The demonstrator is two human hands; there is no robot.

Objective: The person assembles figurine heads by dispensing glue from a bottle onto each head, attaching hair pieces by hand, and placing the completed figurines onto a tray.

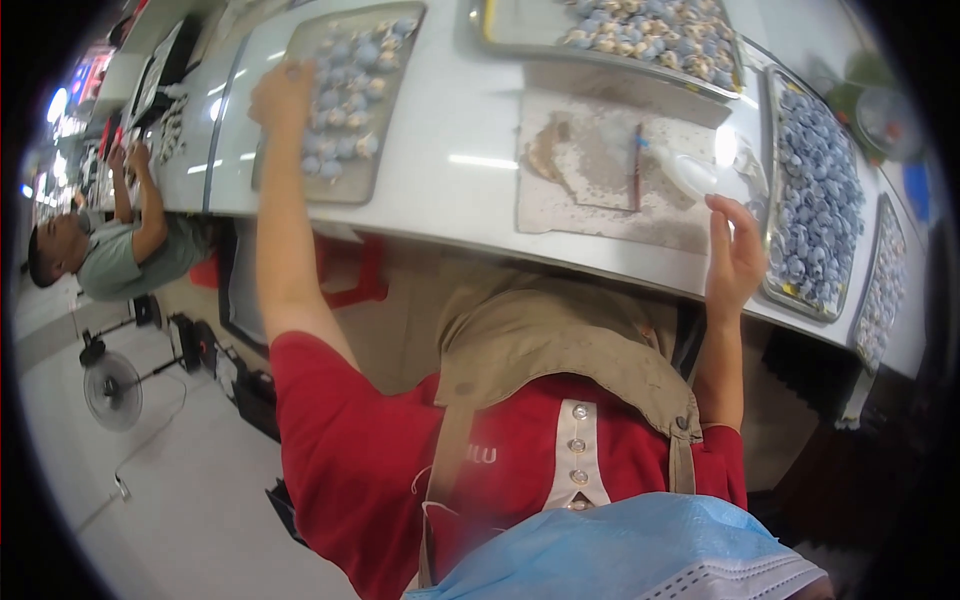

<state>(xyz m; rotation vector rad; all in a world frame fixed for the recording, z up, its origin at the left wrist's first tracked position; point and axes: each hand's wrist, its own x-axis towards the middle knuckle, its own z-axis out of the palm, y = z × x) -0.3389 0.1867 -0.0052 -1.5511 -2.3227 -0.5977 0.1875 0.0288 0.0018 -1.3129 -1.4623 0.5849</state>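
My left hand [283,95] reaches out to the left edge of a shallow tray [385,125] that holds rows of small rounded blue-grey and cream pieces [350,90]. Its fingers are curled closed, and anything between them is too small to name. Nearer the table's front edge, on the right, is my right hand [737,255]. Thumb and forefinger come together there in a pinch, close to a white oval dish [693,175]; what they hold, if anything, I cannot make out. A thin reddish-brown stick with a blue part [637,170] lies on a stained board [570,215].
A larger tray [610,50] of blue-grey and cream pieces stands at the back. Trays of blue-grey pieces [815,190] and paler pieces [885,280] line the right. Another person [130,245] works at far left, near a floor fan [112,388] and red stool [360,275].
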